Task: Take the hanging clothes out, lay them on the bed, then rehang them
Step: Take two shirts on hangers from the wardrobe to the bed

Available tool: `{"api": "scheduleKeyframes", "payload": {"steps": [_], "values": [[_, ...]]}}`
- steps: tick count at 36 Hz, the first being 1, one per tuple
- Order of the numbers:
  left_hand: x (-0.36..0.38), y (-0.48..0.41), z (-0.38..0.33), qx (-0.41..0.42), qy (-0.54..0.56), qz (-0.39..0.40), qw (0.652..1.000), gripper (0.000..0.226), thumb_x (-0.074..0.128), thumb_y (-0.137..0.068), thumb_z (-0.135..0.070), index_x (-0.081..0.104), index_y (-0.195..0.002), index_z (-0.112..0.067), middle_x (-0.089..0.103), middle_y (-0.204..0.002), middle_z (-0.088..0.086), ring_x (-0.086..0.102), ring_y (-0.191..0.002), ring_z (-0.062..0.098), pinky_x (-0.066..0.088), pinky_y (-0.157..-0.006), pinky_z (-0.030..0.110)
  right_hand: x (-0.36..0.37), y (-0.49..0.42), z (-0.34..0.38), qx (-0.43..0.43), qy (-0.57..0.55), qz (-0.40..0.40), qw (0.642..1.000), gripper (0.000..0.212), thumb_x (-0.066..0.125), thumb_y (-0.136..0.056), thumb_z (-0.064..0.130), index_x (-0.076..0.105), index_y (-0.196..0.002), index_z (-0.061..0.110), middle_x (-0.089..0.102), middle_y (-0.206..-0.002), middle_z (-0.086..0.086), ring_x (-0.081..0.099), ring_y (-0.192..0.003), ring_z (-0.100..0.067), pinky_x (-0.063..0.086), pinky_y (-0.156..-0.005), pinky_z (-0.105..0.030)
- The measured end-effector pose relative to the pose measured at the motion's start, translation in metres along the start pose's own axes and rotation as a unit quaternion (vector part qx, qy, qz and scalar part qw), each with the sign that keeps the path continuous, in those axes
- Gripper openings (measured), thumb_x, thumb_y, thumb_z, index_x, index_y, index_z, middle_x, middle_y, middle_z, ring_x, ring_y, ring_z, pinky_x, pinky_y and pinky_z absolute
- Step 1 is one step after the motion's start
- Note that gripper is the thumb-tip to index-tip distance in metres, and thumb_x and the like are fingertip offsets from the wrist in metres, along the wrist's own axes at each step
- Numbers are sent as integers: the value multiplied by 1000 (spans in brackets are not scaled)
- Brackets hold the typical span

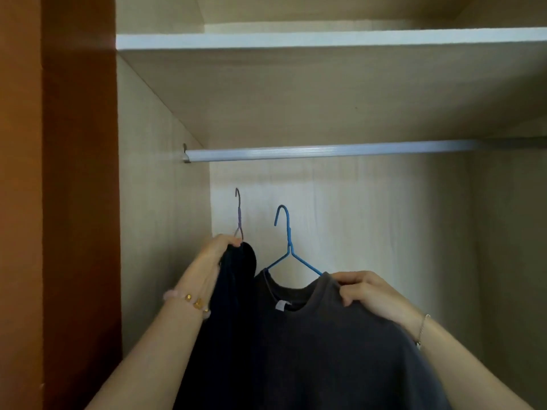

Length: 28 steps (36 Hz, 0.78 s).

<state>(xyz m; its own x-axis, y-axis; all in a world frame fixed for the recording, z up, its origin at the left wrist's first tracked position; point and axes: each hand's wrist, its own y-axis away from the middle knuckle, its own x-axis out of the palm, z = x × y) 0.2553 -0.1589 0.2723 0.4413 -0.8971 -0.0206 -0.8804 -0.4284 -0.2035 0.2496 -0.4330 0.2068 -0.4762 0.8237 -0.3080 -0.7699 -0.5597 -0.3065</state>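
Below the wardrobe rail [325,150], both of the person's hands are raised inside the open cupboard, each with a garment on a wire hanger.

The left grip [220,250] is closed, its fingers bunched round the top of a dark navy garment [233,291]. Straight above that grip rises the thin neck and hook of a purple hanger [238,214], and the cloth falls away beneath the grip, along the inside of the wrist. Whether the fingers also catch the wire itself I cannot tell. A beaded bracelet [192,300] sits on that wrist.

The right grip [367,294] is closed too, thumb and curled fingers pinching the shoulder of a grey T-shirt [325,350] where it drapes over the hanger's arm. Up and to the left of this grip stands the blue hanger [288,241], its hook upright. The shirt's neckline, with a white label [279,305] inside it, lies just left of the grip, and the body of the shirt hangs below. A thin chain bracelet [421,327] is on this wrist.

The two garments touch between the grips, the navy one partly behind the grey. Both hooks are well above the grips yet short of the rail, touching nothing. Higher up, over the rail, runs a pale shelf [325,39]. Left of the left grip is the wardrobe's orange-brown side panel [80,173].
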Motion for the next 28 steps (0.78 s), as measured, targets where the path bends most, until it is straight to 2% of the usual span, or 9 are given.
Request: {"api": "scheduleKeyframes", "payload": {"steps": [2, 4, 7, 11, 12, 15, 19, 25, 28], "values": [[7, 26, 38, 8, 31, -43, 999, 31, 55, -78, 9, 64, -107, 7, 61, -99, 13, 55, -86, 26, 48, -60, 21, 4, 10, -18, 9, -25, 1, 1000, 47, 48, -52, 7, 77, -88, 16, 74, -83, -8, 68, -72, -15, 53, -64, -23], [14, 58, 75, 2, 52, -51, 997, 26, 57, -75, 10, 69, -98, 4, 65, -90, 11, 58, -86, 25, 45, -59, 23, 7, 21, -38, 17, -43, -1, 999, 49, 48, -51, 6, 77, -90, 16, 75, -85, -9, 69, -73, -15, 53, -64, -22], [23, 100, 121, -22, 43, -13, 999, 26, 57, -77, 10, 70, -81, -12, 68, -88, 8, 62, -85, 25, 44, -64, 27, 10, 41, -66, 31, -77, -30, 996, 46, 48, -54, 3, 78, -87, 18, 76, -86, -7, 70, -75, -14, 53, -62, -18], [28, 142, 168, -51, 12, 38, 998, 27, 58, -79, 9, 69, -83, -16, 66, -98, 1, 61, -91, 18, 46, -76, 27, 13, 74, -106, 65, -109, -74, 989, 53, 39, -70, -19, 75, -89, 13, 76, -83, -4, 70, -73, -8, 51, -59, -12], [28, 150, 179, -54, 8, 54, 997, 27, 58, -79, 9, 69, -84, -15, 67, -96, 0, 63, -89, 15, 47, -75, 23, 16, 83, -114, 75, -114, -89, 987, 53, 37, -71, -20, 74, -93, 11, 75, -83, -3, 70, -73, -8, 51, -59, -11], [29, 171, 206, -56, 2, 94, 994, 29, 56, -79, 13, 69, -79, -13, 69, -84, -5, 65, -69, -3, 47, -57, 5, 26, 109, -134, 107, -160, -138, 972, 52, 35, -71, -20, 70, -99, 6, 72, -86, -8, 67, -76, -16, 53, -63, -16], [32, 189, 233, -70, -4, 151, 986, 35, 54, -78, 17, 69, -74, -15, 70, -73, -11, 64, -69, -2, 46, -59, 2, 40, 144, -144, 135, -194, -205, 950, 53, 31, -72, -22, 68, -93, 10, 65, -91, -13, 60, -83, -23, 52, -67, -19], [37, 213, 256, -107, 26, 254, 961, 43, 57, -79, 11, 76, -66, -26, 74, -75, -12, 68, -70, -2, 50, -62, 9, 67, 203, -146, 161, -141, -318, 924, 50, 35, -74, -21, 65, -104, 4, 68, -93, -12, 63, -85, -20, 51, -73, -21], [34, 237, 269, -128, 40, 330, 934, 33, 58, -79, 7, 76, -80, -21, 75, -94, -6, 70, -88, 9, 50, -75, 22, 89, 232, -138, 167, -105, -397, 897, 49, 39, -75, -21, 67, -101, 9, 73, -83, 2, 67, -78, -7, 53, -68, -13]]}}
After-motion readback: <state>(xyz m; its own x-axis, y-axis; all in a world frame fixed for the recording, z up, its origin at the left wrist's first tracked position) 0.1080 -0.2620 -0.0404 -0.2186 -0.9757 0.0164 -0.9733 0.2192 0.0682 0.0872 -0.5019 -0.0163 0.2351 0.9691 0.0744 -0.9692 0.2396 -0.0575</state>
